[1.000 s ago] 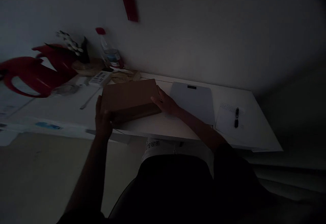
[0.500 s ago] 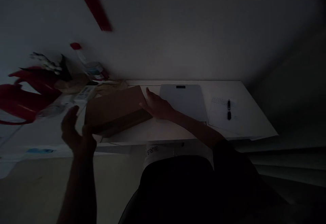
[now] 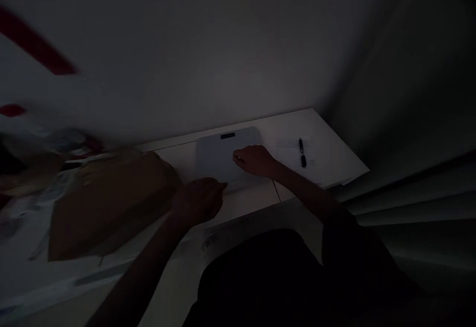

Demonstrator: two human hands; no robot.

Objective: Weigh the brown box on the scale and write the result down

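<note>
A flat light-grey scale (image 3: 213, 156) with a small dark display (image 3: 227, 136) lies on the white table. Over its right half is my right hand (image 3: 256, 161), fingers curled and tips drawn together; a small bright spot shows by the fingertips, too dim to name. My left hand (image 3: 201, 200) is at the front left corner of the scale, its fingers bent and closed, reaching the front edge. Whether it grips anything there is hidden. A brown cardboard box (image 3: 111, 203) stands left of the scale, behind my left hand.
To the right of the scale, a black pen (image 3: 302, 153) lies on a sheet of paper (image 3: 286, 153) with writing. A blurred clear container (image 3: 69, 141) stands at the far left by the wall. Dark folds of curtain (image 3: 412, 213) hang at the right.
My right hand has left the box's right end and come over the scale. My left hand has moved right from the box's left side to the scale's front corner. The view has swung right.
</note>
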